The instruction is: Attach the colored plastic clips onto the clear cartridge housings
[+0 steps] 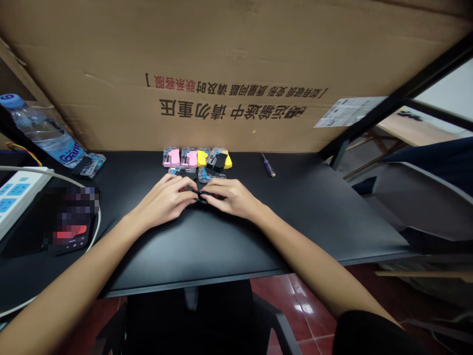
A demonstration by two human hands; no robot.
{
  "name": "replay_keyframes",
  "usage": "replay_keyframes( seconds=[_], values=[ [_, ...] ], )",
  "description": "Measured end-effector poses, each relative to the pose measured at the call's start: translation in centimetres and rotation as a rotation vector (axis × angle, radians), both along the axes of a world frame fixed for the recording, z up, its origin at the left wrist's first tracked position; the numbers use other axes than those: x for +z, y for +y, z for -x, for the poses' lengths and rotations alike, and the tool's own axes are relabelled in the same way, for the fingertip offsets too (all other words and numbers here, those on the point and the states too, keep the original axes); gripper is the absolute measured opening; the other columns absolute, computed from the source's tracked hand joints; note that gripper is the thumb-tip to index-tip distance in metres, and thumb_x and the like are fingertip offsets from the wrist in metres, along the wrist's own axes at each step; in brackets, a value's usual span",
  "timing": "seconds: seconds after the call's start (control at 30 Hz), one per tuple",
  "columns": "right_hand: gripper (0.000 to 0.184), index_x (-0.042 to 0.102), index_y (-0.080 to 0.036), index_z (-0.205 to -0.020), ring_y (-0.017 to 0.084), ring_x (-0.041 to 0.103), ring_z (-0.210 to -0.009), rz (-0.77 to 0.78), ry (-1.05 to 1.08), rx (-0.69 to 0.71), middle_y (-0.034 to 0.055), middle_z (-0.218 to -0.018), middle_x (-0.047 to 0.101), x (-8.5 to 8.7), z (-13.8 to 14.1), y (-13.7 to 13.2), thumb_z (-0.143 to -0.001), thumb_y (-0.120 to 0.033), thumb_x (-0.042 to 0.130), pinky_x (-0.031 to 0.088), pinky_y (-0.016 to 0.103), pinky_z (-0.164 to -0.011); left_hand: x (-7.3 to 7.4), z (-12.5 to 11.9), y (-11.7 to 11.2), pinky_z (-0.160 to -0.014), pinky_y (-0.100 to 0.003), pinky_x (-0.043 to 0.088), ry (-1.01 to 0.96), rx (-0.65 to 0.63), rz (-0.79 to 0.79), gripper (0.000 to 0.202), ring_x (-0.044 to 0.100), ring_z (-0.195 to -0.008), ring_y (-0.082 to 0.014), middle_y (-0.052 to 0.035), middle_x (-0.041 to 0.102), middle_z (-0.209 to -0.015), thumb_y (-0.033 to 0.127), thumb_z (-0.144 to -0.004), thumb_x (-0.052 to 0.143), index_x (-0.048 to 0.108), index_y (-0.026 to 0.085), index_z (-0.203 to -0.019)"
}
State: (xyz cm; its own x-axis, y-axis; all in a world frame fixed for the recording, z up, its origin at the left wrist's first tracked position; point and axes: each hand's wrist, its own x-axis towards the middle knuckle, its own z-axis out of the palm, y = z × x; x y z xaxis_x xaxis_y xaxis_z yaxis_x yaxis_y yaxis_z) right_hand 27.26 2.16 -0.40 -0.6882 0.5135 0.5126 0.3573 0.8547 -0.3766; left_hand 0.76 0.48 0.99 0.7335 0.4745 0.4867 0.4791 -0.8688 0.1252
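Note:
My left hand (168,199) and my right hand (234,198) meet over the black table, fingertips pinching a small black plastic piece (202,196) between them. Most of that piece is hidden by my fingers, so its kind cannot be made out. A bit of red shows behind my left fingers. Just beyond my hands sit several small gadgets with clear plastic cases: a pink one (172,158), a second pink one (189,159), a yellow one (202,158) and a black one (217,160) leaning on its neighbours. Others lie partly covered by my hands.
A screwdriver (268,165) with a purple handle lies to the right. A large cardboard box (236,59) walls off the back. On the left are a water bottle (46,130), another clear-cased gadget (93,165), a power strip (20,197), a phone (76,236) and a white cable.

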Motion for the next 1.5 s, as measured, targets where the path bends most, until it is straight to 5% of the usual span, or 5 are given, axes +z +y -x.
replay_keyframes(
  seconds=[0.37, 0.77, 1.13, 1.5],
  values=[
    [0.033, 0.078, -0.015, -0.109, 0.020, 0.070, -0.080, -0.208, -0.236, -0.072, 0.0092, -0.095, 0.077, 1.2, 0.2, -0.7, -0.114, -0.027, 0.048, 0.055, 0.033, -0.072, -0.2, 0.0, 0.0, -0.094, -0.040, 0.046, 0.033, -0.005, -0.011, 0.019, 0.068, -0.103, -0.0219, -0.0070, 0.075, -0.120, 0.022, -0.110, 0.059, 0.078, 0.022, -0.110],
    [0.032, 0.076, -0.016, -0.098, 0.018, 0.066, -0.071, -0.215, -0.245, -0.150, 0.0071, -0.084, 0.074, 0.4, 0.4, -0.7, -0.113, -0.026, 0.050, 0.046, 0.031, -0.061, -0.1, 0.0, 0.0, -0.094, -0.040, 0.047, 0.002, -0.006, 0.000, 0.020, 0.068, -0.103, -0.0223, -0.0073, 0.075, -0.119, 0.025, -0.109, 0.061, 0.080, 0.024, -0.113],
    [0.027, 0.079, -0.019, -0.119, 0.024, 0.076, -0.094, 0.033, 0.007, -0.036, 0.0110, -0.106, 0.080, 1.2, -0.7, 0.2, -0.105, -0.041, 0.069, 0.063, 0.038, -0.087, -0.2, 0.5, 0.4, -0.092, -0.042, 0.047, -0.015, 0.058, -0.025, 0.023, 0.068, -0.102, -0.0231, -0.0070, 0.075, -0.120, 0.017, -0.104, 0.064, 0.084, 0.028, -0.110],
    [0.058, 0.065, -0.027, -0.148, 0.029, 0.073, -0.108, -0.090, 0.112, -0.013, 0.0123, -0.122, 0.076, 1.3, -0.5, 0.0, -0.096, -0.047, 0.081, 0.063, 0.049, -0.097, 0.3, 0.8, 0.3, -0.091, -0.040, 0.048, -0.191, 0.041, -0.191, 0.019, 0.073, -0.102, -0.0192, -0.0085, 0.078, -0.131, 0.017, -0.106, 0.067, 0.081, 0.028, -0.113]
  ],
)
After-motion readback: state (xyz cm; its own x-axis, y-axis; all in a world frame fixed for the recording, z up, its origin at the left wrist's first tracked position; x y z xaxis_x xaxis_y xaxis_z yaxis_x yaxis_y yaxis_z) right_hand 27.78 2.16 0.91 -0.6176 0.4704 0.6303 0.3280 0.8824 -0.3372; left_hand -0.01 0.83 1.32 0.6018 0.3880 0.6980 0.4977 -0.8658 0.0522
